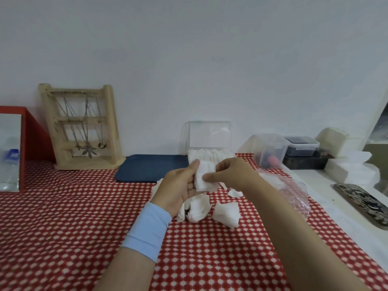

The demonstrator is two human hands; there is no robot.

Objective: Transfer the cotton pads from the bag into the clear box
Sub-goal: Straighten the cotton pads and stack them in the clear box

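Stack of white square cotton pads [204, 178] pinched between curled fingers of left hand [180, 191] and right hand [233, 173], just before open clear plastic box [210, 134], above red-checked tabletop [84, 206].

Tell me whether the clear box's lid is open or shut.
Open. The lid stands raised at the back, and cotton pads show in the clear box beneath.

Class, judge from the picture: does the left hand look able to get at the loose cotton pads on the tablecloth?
Probably not yet. The left hand holds a stack of pads with the right hand; the loose pads lie uncovered just beneath it.
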